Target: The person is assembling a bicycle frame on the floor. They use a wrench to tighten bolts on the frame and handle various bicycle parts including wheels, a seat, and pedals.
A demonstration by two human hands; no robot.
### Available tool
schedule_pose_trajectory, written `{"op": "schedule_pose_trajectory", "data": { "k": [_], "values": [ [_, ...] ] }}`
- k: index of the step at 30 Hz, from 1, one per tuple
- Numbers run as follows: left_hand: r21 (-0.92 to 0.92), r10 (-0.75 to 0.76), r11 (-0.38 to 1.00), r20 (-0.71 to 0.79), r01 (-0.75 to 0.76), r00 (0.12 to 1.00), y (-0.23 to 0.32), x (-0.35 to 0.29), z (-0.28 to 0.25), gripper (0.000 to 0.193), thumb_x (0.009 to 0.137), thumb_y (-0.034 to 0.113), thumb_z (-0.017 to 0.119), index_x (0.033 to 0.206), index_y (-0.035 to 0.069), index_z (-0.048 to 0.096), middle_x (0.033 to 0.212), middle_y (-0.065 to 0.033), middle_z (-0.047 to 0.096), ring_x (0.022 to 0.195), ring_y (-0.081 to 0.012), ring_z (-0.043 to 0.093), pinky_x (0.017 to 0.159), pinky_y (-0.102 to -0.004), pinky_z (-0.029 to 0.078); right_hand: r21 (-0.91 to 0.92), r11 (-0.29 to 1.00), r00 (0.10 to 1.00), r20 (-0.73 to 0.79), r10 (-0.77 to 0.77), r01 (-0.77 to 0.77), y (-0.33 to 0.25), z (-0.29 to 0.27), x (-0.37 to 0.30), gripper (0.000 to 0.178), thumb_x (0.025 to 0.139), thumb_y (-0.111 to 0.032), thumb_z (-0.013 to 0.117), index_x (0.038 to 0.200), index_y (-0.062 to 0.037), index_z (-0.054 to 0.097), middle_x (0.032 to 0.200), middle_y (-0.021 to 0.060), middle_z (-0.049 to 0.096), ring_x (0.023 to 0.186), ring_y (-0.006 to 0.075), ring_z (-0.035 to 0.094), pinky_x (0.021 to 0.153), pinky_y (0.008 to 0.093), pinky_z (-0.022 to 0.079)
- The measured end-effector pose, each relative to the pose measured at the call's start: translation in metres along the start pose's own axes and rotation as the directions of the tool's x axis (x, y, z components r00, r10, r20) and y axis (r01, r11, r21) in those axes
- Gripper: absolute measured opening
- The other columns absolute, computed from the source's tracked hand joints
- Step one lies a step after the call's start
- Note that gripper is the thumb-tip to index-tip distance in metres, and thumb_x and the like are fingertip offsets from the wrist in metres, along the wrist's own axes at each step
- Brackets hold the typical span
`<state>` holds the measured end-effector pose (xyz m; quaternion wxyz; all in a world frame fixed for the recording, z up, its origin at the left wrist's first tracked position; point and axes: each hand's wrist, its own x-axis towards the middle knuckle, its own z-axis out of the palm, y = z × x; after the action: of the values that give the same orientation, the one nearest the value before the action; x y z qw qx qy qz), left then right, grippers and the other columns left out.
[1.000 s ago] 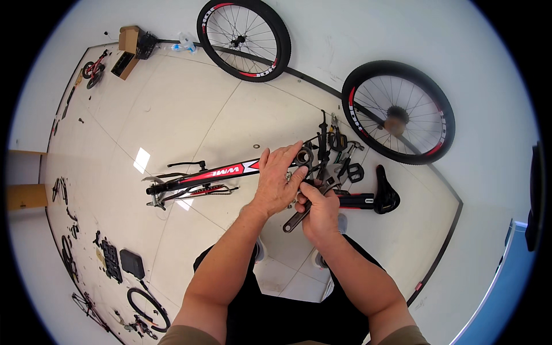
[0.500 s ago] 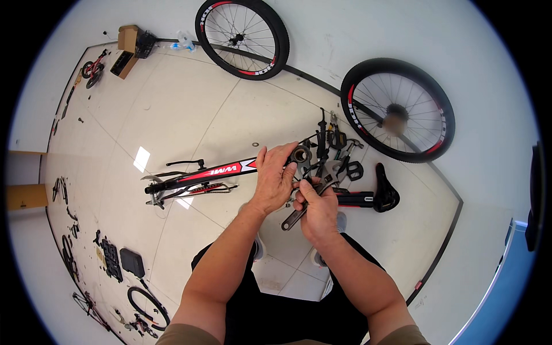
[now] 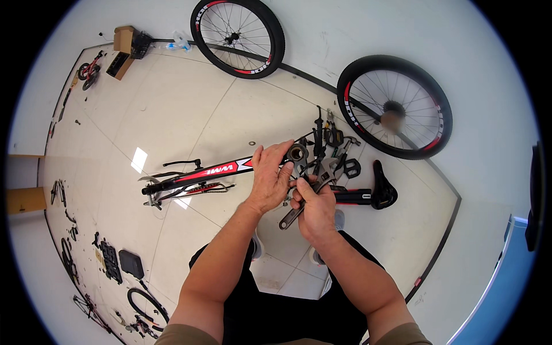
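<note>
My left hand point(image 3: 270, 177) is wrapped round the black, red and white bicycle frame point(image 3: 224, 167), close to its round, open bottom bracket shell point(image 3: 297, 153). The frame's far end points left. In my right hand point(image 3: 317, 210) is an adjustable wrench point(image 3: 291, 218), its handle toward me and its jaws up and to the right. My thumb presses along the wrench. The two hands are close together, and what lies between their fingertips is partly hidden. Right of the wrench is a black saddle point(image 3: 383, 187) with its seat tube section point(image 3: 353, 197).
Pedals point(image 3: 352, 168) and several hand tools lie on the tiled floor beyond my right hand. Two wheels, a front point(image 3: 238, 70) and a rear point(image 3: 397, 151), lean against the wall. At lower left are a tool case point(image 3: 131, 263) and bike parts; a cardboard box point(image 3: 123, 39) stands far left.
The view has shifted slightly, moving the whole scene a little to the left. Both hands keep their holds on the frame and the wrench.
</note>
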<state>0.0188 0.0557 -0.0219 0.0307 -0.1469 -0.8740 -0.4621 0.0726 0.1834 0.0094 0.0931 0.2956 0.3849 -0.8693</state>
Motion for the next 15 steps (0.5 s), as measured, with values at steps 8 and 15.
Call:
{"op": "schedule_pose_trajectory", "data": {
  "k": [8, 15],
  "values": [
    [0.010, -0.023, 1.000, 0.001, 0.023, 1.000, 0.0006, 0.0004, -0.0014, 0.044, 0.094, 0.020, 0.057, 0.137, 0.011, 0.049, 0.127, -0.0111, 0.057, 0.122, -0.0296, 0.049, 0.116, -0.0523, 0.014, 0.005, 1.000, 1.000, 0.000, -0.010, 0.010, -0.0017, -0.0043, 0.0024, 0.013, 0.097, -0.006, 0.060, 0.107, -0.0043, 0.051, 0.091, 0.0096, 0.061, 0.069, 0.0118, 0.050, 0.058, 0.0268, 0.043],
    [0.004, -0.022, 1.000, -0.018, 0.022, 1.000, -0.0029, -0.0024, 0.0017, 0.043, 0.093, 0.020, 0.059, 0.134, 0.010, 0.050, 0.121, -0.0106, 0.058, 0.119, -0.0290, 0.049, 0.116, -0.0517, 0.014, 0.057, 0.998, 0.999, -0.037, 0.014, -0.012, -0.0066, -0.0050, 0.0038, 0.013, 0.096, -0.006, 0.063, 0.104, -0.0055, 0.053, 0.084, 0.0072, 0.062, 0.062, 0.0095, 0.049, 0.052, 0.0255, 0.042]
  ]
}}
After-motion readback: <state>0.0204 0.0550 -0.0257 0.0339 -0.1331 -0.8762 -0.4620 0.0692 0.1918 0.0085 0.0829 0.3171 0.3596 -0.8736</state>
